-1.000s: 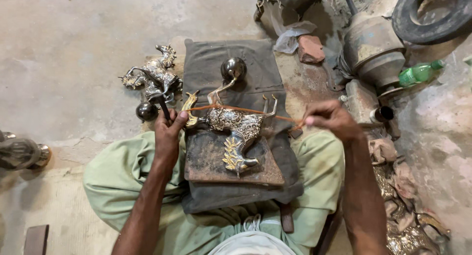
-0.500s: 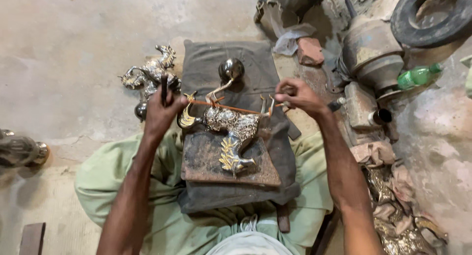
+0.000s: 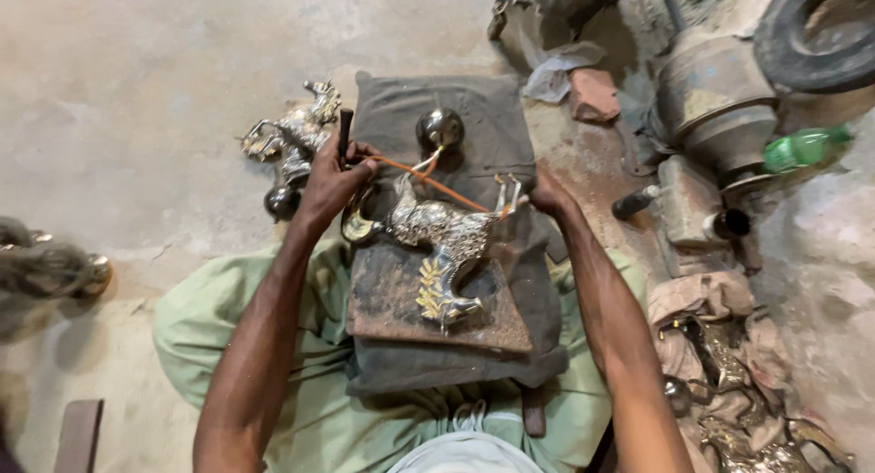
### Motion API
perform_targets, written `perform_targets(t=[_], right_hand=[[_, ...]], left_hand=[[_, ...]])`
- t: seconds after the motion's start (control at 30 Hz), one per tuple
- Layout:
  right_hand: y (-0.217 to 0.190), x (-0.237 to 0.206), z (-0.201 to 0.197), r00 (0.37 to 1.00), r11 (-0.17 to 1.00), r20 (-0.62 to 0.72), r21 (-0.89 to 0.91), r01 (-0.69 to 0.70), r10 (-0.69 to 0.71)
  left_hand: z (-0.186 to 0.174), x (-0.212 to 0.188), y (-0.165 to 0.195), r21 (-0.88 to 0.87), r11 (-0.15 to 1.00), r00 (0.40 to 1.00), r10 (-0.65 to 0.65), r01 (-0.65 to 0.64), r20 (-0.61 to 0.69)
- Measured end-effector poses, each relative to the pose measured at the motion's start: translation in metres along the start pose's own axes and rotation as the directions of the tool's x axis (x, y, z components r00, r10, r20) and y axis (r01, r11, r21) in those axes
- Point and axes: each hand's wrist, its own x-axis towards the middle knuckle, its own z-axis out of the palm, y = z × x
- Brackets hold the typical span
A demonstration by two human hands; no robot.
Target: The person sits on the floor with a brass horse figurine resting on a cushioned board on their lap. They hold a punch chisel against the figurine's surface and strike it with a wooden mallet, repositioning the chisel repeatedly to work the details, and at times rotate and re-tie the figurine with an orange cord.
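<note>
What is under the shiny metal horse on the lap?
The horse lies on a rusty brown board, which sits on a dark grey cloth over the lap. What lies beneath the cloth is hidden.

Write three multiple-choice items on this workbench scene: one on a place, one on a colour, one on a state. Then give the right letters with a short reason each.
1. Where does the metal bird figure lie?
A. on the rusty plate over the person's lap
B. on the bare floor at the left
C. inside the tyre

2. What colour is the cord stretched between the hands?
A. blue
B. orange
C. white

3. What is the left hand doing?
A. lying flat and open on the floor
B. closed around a dark handle and the cord's end
C. resting on the green bottle

Answers:
1 A, the figure rests on the rusty plate atop the grey cloth.
2 B, the line running to the right hand is orange.
3 B, its fingers curl around the dark handle, which sticks up past them.
</note>
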Motion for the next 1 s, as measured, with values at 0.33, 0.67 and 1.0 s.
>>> perform_targets(t=[0.33, 0.67, 1.0], right_hand=[[0.042, 0.003, 0.024, 0.994, 0.987, 0.059, -0.141, -0.079, 0.088], [0.073, -0.098, 0.052, 0.956, 0.992, -0.27, -0.078, 0.098, -0.116], [0.184, -0.279, 0.123, 0.993, 0.989, 0.112, -0.142, -0.029, 0.045]], left_hand=[[0.003, -0.014, -0.016, -0.167, 0.986, 0.999, -0.011, 0.003, -0.049], [0.001, -0.027, -0.005, -0.013, 0.99, 0.967, -0.139, 0.14, -0.212], [-0.002, -0.114, 0.051, -0.255, 0.965, 0.945, -0.031, -0.057, -0.327]])
